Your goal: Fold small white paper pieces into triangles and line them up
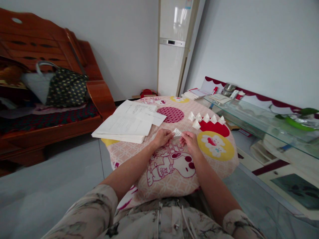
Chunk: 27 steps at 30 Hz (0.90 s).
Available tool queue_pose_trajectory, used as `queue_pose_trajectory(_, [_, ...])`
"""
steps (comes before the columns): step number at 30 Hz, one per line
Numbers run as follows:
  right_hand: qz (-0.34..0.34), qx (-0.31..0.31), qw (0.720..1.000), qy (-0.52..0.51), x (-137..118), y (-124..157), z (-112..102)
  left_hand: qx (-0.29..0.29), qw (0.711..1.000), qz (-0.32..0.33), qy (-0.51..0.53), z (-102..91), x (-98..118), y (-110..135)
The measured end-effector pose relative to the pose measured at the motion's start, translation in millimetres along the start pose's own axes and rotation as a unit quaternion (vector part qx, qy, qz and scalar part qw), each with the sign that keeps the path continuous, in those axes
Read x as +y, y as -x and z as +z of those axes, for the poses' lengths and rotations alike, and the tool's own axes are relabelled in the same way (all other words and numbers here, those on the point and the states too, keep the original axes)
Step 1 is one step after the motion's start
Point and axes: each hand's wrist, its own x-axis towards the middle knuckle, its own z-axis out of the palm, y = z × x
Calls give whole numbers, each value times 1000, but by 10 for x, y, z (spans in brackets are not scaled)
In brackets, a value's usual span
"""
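Note:
Between my hands is a small folded piece of printed paper (177, 132), raised just above the round table's patterned cloth (171, 186). My left hand (163, 137) pinches its left corner with thumb and fingertips. On the opposite side, the fingers of my right hand (189, 141) close on the right corner. Several folded white paper pyramids (206, 118) stand in a row beyond my right hand, with one paper pyramid (196, 124) set nearer to me. Left of my hands lies a thick stack of printed sheets (122, 126), with a smaller paper slip (159, 118) at its right edge.
A wooden bench (96, 93) with a dark patterned bag (66, 87) stands to the left. At the right is a glass-topped cabinet (264, 122) holding papers, a metal pot (229, 88) and a green bowl (299, 123). A tall white air conditioner (171, 63) stands behind the table.

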Motion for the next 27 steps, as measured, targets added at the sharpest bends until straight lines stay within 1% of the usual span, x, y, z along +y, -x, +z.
queue_pose_trajectory(4, [1, -8, 1000, -9, 11, -4, -4, 15, 999, 21, -29, -2, 11, 23])
queue_pose_trajectory(8, [-4, 5, 1000, -21, 13, -7, -6, -1, 999, 18, -27, 6, 21, 38])
queue_pose_trajectory(10, [-6, 13, 1000, -26, 10, -7, -4, -1, 999, 23, -43, 6, 23, 38])
queue_pose_trajectory(15, [5, 14, 1000, -27, -9, 5, 7, 37, 991, 59, -116, -15, 27, 19])
queue_pose_trajectory(18, [5, 14, 1000, -21, -15, 8, 6, 44, 987, 73, -133, -26, 36, 14])
queue_pose_trajectory(20, [3, 17, 1000, -17, -9, 5, 2, 32, 990, 71, -119, -29, 39, 19])
queue_pose_trajectory(24, [8, 19, 1000, -21, 22, -12, 2, -18, 995, 61, -75, -28, 19, 32])
queue_pose_trajectory(27, [19, -2, 1000, -1, 41, -30, 14, -19, 996, 58, -59, -27, -4, 24])
